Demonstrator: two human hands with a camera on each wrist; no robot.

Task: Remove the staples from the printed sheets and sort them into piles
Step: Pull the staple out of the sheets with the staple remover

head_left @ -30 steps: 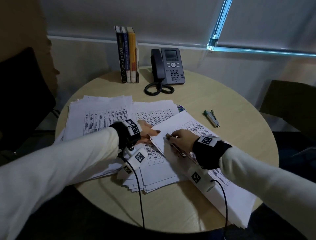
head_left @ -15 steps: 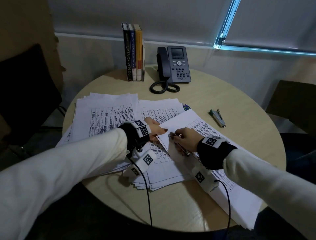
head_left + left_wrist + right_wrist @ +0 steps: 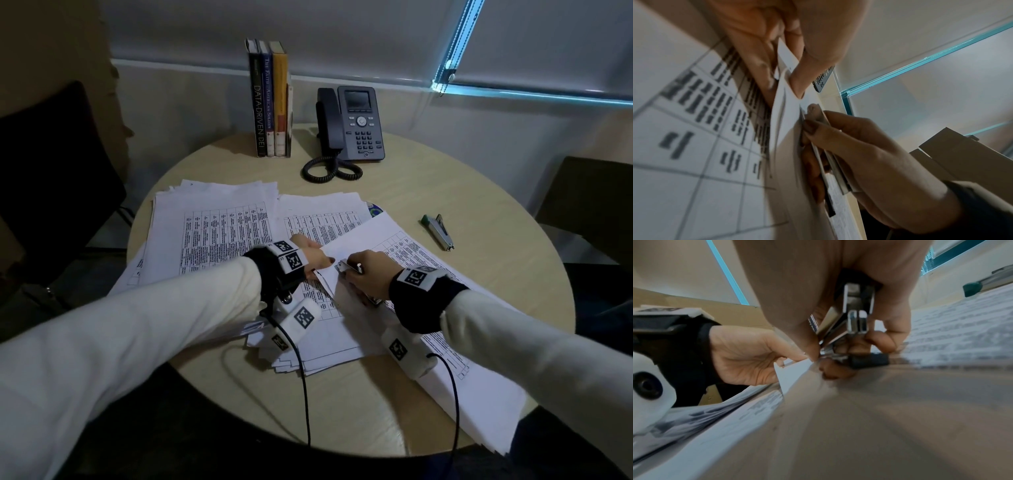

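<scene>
A stapled set of printed sheets [image 3: 394, 246] lies slanted across the right half of the round table [image 3: 479, 192]. My left hand [image 3: 315, 260] pinches its near-left corner [image 3: 787, 65] between thumb and fingers and lifts it a little. My right hand [image 3: 366, 274] grips a metal staple remover [image 3: 349, 267], whose tip [image 3: 826, 353] sits on that same corner [image 3: 791, 371] right beside the left fingers [image 3: 781, 358]. The staple itself is hidden. Two loose piles of printed sheets lie flat, one at the left [image 3: 212, 222] and one in the middle [image 3: 322, 219].
A green-ended stapler [image 3: 439, 231] lies on the table to the right. A desk phone [image 3: 359, 123] with a coiled cord and upright books [image 3: 270, 99] stand at the back. Dark chairs flank the table left [image 3: 51, 171] and right [image 3: 589, 205].
Both hands stay at the corner of the stapled set. The left fingers have closed in on the corner next to the tool's tip. My head view has shifted slightly.
</scene>
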